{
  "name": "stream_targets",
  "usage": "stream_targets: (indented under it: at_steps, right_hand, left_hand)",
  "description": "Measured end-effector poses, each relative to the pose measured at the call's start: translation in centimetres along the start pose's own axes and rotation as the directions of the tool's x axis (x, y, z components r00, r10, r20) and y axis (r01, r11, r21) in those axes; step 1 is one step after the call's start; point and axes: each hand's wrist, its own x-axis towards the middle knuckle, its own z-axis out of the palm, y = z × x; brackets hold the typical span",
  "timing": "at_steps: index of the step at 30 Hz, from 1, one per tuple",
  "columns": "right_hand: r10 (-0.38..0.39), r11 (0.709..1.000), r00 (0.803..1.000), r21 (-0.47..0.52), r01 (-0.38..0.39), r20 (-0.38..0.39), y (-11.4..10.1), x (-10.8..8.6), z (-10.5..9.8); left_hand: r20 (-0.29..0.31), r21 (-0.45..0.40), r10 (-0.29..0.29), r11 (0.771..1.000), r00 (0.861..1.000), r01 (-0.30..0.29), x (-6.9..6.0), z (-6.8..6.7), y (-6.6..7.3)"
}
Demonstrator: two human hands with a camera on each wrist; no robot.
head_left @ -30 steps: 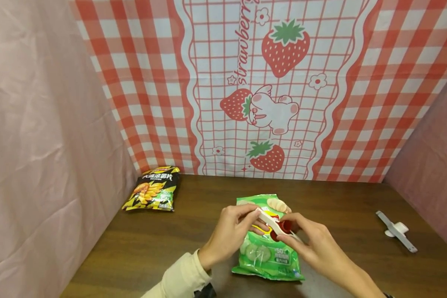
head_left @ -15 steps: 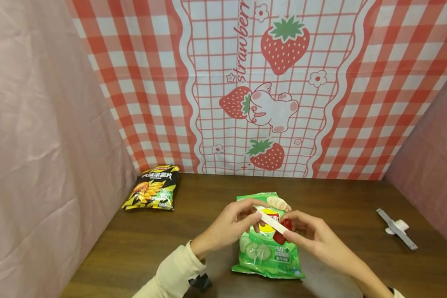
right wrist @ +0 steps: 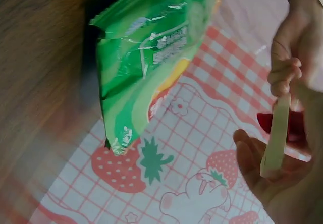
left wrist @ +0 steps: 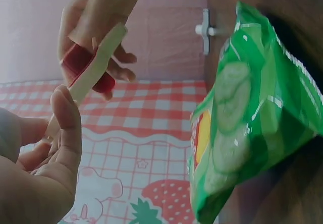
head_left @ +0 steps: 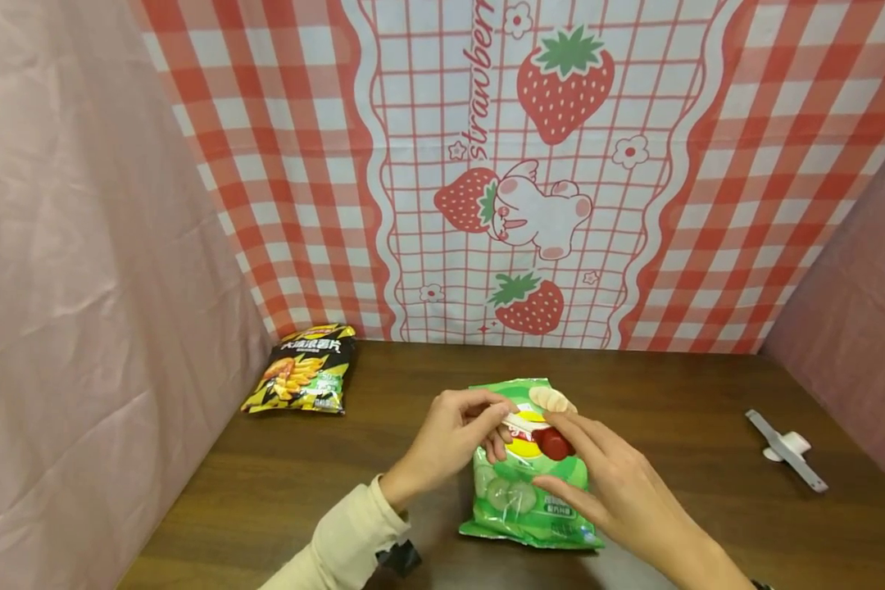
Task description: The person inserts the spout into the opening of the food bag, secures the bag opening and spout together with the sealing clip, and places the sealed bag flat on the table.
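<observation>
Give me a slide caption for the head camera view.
A left hand pinches a slim white-and-red plastic clip above a glossy green chip bag, right hand alongside.

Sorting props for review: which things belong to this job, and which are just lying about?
In the job:
red-white clip, held
green bag, probably, closest to it

Seemingly lying about:
black-yellow bag, back left
grey-white clip, right

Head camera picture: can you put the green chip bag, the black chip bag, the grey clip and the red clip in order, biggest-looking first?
1. green chip bag
2. black chip bag
Unsure: grey clip and red clip. Both look smaller, but the left hand covers part of the red clip.
</observation>
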Motion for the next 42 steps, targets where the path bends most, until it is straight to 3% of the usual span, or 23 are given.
stream_targets:
  at_steps: [2,4,6,7,9,13,16,18,21,23,24,28,30,31,33,36,39,42]
  right_hand:
    - [-0.052,0.996,0.998,-0.072,0.049,-0.043,-0.2,0.0,0.2]
    - [-0.08,0.994,0.993,-0.082,0.073,-0.085,-0.2,0.1,0.4]
    - [-0.095,0.994,0.989,-0.06,0.089,-0.114,-0.1,0.2,0.4]
    - [-0.097,0.995,0.988,-0.047,0.092,-0.12,-0.1,0.2,0.4]
    - [-0.098,0.995,0.988,-0.012,0.098,-0.123,0.1,0.3,0.4]
    - [-0.093,0.995,0.99,0.038,0.097,-0.103,0.5,0.2,0.5]
    - [-0.079,0.995,0.993,0.061,0.085,-0.089,0.7,0.1,0.6]
    - [-0.059,0.996,0.995,0.067,0.064,-0.074,0.8,0.0,0.7]
    - [-0.018,0.997,0.999,0.074,0.022,-0.047,0.7,-0.1,0.7]
    - [0.001,0.997,0.999,0.074,0.002,-0.04,0.6,-0.2,0.8]
    - [0.009,0.997,0.999,0.078,-0.007,-0.034,0.5,-0.2,0.8]
    - [0.019,0.991,1.0,0.13,-0.019,-0.003,0.2,-0.3,0.7]
    - [0.01,0.988,1.0,0.153,-0.012,0.015,0.0,-0.3,0.7]
    - [0.0,0.987,1.0,0.16,-0.003,0.021,-0.1,-0.2,0.6]
    - [-0.015,0.988,0.999,0.156,0.01,0.032,-0.1,-0.1,0.5]
    - [-0.03,0.991,0.999,0.133,0.026,0.032,-0.1,0.1,0.4]
    - [-0.046,0.991,0.999,0.125,0.046,-0.005,0.1,0.2,0.3]
    - [-0.071,0.983,0.996,0.163,0.078,-0.045,0.3,0.3,0.2]
  left_hand:
    - [0.004,-0.011,-0.012,1.0,1.0,0.012,0.0,0.1,0.1]
    - [0.026,0.023,-0.012,1.0,1.0,0.012,-0.1,0.2,0.1]
    - [0.052,0.125,0.018,0.992,0.998,-0.024,-0.1,0.2,0.2]
    - [0.067,0.203,0.048,0.977,0.997,-0.061,-0.1,0.1,0.1]
    - [0.105,0.374,0.118,0.915,0.987,-0.149,-0.1,0.0,0.1]
    - [0.177,0.655,0.257,0.689,0.95,-0.309,-0.2,-0.3,-0.2]
    - [0.21,0.747,0.299,0.565,0.931,-0.35,-0.2,-0.5,-0.2]
    - [0.218,0.774,0.318,0.519,0.923,-0.362,-0.1,-0.7,-0.2]
    - [0.222,0.782,0.345,0.497,0.912,-0.378,0.0,-0.9,-0.2]
    - [0.21,0.764,0.343,0.527,0.916,-0.372,0.0,-1.0,-0.1]
    - [0.198,0.743,0.331,0.563,0.923,-0.362,0.0,-1.0,-0.1]
    - [0.135,0.58,0.21,0.776,0.968,-0.249,0.0,-0.9,0.1]
    - [0.114,0.483,0.124,0.86,0.986,-0.164,0.0,-0.8,0.2]
    - [0.108,0.437,0.082,0.891,0.991,-0.122,-0.1,-0.8,0.3]
    - [0.106,0.369,0.007,0.928,0.994,-0.046,-0.1,-0.8,0.5]
    - [0.116,0.284,-0.076,0.958,0.99,0.04,-0.2,-0.9,0.6]
    - [0.144,0.238,-0.123,0.968,0.982,0.086,-0.2,-1.1,0.7]
    - [0.213,0.203,-0.169,0.971,0.962,0.126,-0.1,-1.4,0.5]
